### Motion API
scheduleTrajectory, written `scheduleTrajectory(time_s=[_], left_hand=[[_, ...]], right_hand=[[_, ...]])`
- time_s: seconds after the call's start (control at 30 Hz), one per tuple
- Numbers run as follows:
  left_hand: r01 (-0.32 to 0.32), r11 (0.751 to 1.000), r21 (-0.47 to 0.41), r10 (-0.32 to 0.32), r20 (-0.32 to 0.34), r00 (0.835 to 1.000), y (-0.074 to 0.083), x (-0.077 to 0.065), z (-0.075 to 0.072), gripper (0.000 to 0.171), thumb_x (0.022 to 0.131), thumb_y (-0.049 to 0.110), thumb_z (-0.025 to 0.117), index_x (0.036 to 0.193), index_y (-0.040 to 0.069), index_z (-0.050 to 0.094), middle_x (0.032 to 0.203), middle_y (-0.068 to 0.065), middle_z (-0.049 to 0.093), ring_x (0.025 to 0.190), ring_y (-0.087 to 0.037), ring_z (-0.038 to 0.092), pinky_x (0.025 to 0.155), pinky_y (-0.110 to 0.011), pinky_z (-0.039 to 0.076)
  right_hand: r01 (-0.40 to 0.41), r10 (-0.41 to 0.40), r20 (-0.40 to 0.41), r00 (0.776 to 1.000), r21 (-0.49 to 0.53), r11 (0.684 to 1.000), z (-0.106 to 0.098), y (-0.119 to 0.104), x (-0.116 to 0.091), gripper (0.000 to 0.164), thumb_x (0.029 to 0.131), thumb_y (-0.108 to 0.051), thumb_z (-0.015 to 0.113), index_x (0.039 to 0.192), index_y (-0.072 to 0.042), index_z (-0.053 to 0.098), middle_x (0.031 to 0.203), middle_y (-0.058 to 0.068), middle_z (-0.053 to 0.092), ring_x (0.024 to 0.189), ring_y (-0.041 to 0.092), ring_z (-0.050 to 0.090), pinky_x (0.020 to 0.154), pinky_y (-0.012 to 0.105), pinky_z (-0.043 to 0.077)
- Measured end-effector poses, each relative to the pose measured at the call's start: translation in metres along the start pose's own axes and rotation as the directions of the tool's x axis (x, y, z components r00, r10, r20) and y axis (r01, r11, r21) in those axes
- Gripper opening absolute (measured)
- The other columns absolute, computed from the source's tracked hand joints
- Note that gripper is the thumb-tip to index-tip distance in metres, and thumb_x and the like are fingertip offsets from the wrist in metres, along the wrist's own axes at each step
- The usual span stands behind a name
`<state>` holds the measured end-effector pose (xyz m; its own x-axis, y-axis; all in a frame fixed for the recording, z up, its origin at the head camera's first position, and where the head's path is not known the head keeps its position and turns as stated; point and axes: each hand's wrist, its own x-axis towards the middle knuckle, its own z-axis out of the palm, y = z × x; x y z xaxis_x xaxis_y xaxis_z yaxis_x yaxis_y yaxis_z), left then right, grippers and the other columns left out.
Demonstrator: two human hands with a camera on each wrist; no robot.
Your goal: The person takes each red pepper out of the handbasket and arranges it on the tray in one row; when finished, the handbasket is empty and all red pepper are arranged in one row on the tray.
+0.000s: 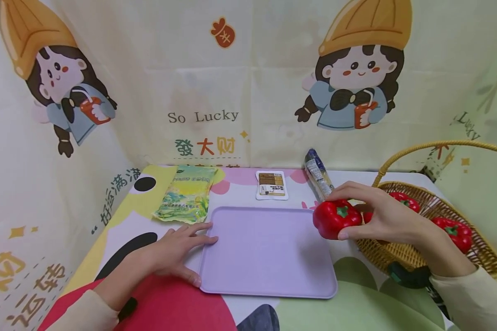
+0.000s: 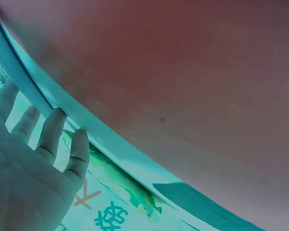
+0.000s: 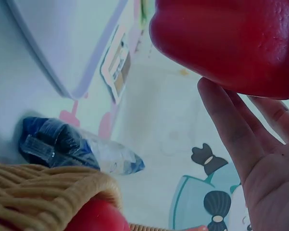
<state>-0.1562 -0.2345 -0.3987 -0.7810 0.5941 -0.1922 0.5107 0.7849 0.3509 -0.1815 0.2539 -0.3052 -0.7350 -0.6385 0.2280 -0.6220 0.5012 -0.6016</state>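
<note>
My right hand grips a red bell pepper with a green stem, fingers above and thumb below. It is held over the right edge of a lilac tray. The same pepper fills the top of the right wrist view, fingertips against its side. At the tray's left edge, my left hand lies with fingers spread, fingertips and thumb on the rim. The left wrist view shows this hand with its fingers extended. More red bell peppers lie in a wicker basket beneath and beside the right forearm.
A green and yellow packet lies behind the left hand. Beyond the tray are a small white and brown packet and a long clear and blue package. The basket's arched handle rises at the right.
</note>
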Motion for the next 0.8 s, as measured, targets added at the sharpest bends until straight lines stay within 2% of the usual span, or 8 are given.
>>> scheduleTrajectory(time_s=[0.2,0.33,0.43,0.63,0.8], left_hand=[[0.015,0.999,-0.033,-0.015,0.006,1.0,0.002,0.0,0.002,0.098,0.067,0.072,0.082,0.151,0.033,0.05,0.166,-0.003,0.031,0.149,-0.037,0.032,0.105,-0.076,0.032],[0.028,0.999,-0.041,-0.028,0.006,1.0,0.003,-0.001,0.003,0.099,0.065,0.074,0.082,0.148,0.03,0.051,0.166,-0.004,0.031,0.149,-0.036,0.032,0.103,-0.074,0.034],[0.04,0.999,-0.037,-0.04,-0.003,0.999,0.002,0.001,0.004,0.099,0.063,0.078,0.081,0.143,0.027,0.051,0.167,-0.004,0.029,0.148,-0.034,0.033,0.102,-0.071,0.036],[0.102,0.993,-0.067,-0.102,-0.003,0.995,0.001,0.003,0.003,0.099,0.057,0.075,0.087,0.136,0.029,0.05,0.169,-0.002,0.026,0.145,-0.032,0.037,0.103,-0.062,0.037],[0.067,0.997,-0.049,-0.068,-0.02,0.997,0.001,0.004,0.002,0.095,0.057,0.076,0.087,0.13,0.028,0.049,0.169,-0.004,0.027,0.146,-0.03,0.036,0.102,-0.064,0.036]], right_hand=[[0.014,-0.014,0.025,1.0,0.018,1.0,0.003,-0.004,0.011,0.063,0.079,-0.021,0.091,0.133,-0.032,0.061,0.131,-0.01,0.059,0.118,0.018,0.057,0.076,0.032,0.061],[0.011,-0.011,0.035,0.999,0.014,1.0,0.008,-0.004,0.019,0.064,0.078,-0.024,0.091,0.134,-0.033,0.061,0.132,-0.009,0.059,0.12,0.021,0.056,0.078,0.031,0.06],[0.021,-0.022,0.04,0.999,0.018,1.0,0.012,-0.002,0.024,0.066,0.078,-0.026,0.092,0.135,-0.033,0.06,0.133,-0.007,0.059,0.121,0.022,0.056,0.078,0.03,0.06],[0.047,-0.05,0.056,0.997,0.037,0.998,0.019,0.0,0.036,0.066,0.078,-0.027,0.092,0.135,-0.03,0.06,0.135,-0.006,0.058,0.123,0.023,0.055,0.079,0.03,0.06],[0.053,-0.056,0.061,0.997,0.046,0.998,0.026,-0.001,0.043,0.065,0.077,-0.029,0.092,0.135,-0.028,0.061,0.135,-0.004,0.058,0.123,0.024,0.055,0.079,0.032,0.06]])
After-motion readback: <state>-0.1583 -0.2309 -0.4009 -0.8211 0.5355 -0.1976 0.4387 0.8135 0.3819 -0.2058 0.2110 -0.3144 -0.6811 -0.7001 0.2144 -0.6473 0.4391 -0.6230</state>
